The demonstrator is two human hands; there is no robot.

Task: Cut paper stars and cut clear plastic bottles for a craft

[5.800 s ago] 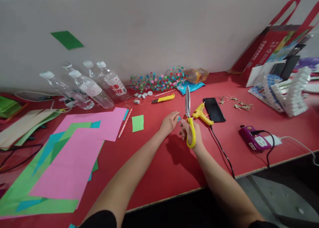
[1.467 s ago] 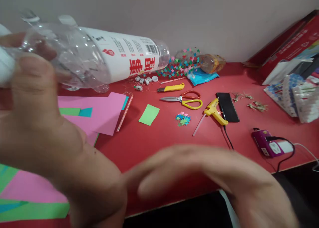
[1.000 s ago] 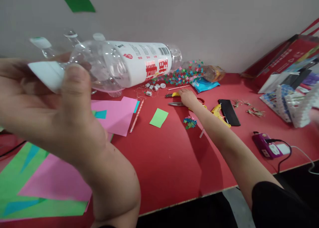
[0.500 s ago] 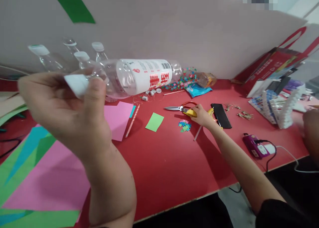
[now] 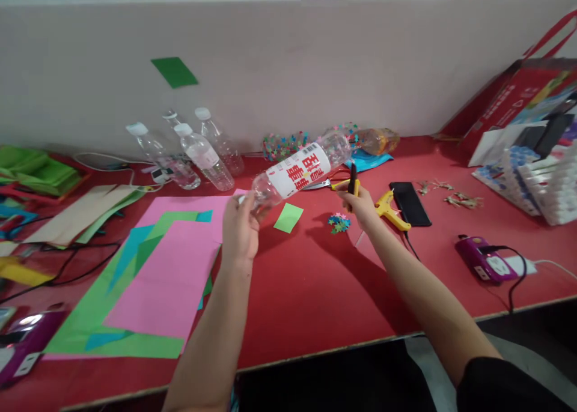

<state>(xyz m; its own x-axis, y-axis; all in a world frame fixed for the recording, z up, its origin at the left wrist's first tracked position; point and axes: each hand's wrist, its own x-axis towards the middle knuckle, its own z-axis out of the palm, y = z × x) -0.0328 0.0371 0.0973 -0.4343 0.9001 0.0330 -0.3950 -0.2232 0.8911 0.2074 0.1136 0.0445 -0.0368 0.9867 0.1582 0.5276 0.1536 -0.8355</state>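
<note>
1. Left hand (image 5: 241,229) grips a clear plastic bottle with a red-and-white label (image 5: 300,169) at its neck end, above the red surface (image 5: 297,298), leaving the labelled body exposed.
2. Right hand (image 5: 363,205) is closed around a yellow-and-black utility knife (image 5: 353,181) near the bottle's base; the black end points up, seemingly for control.
3. Small multicoloured stars (image 5: 339,223) lie heaped, probably to keep them together.
</note>
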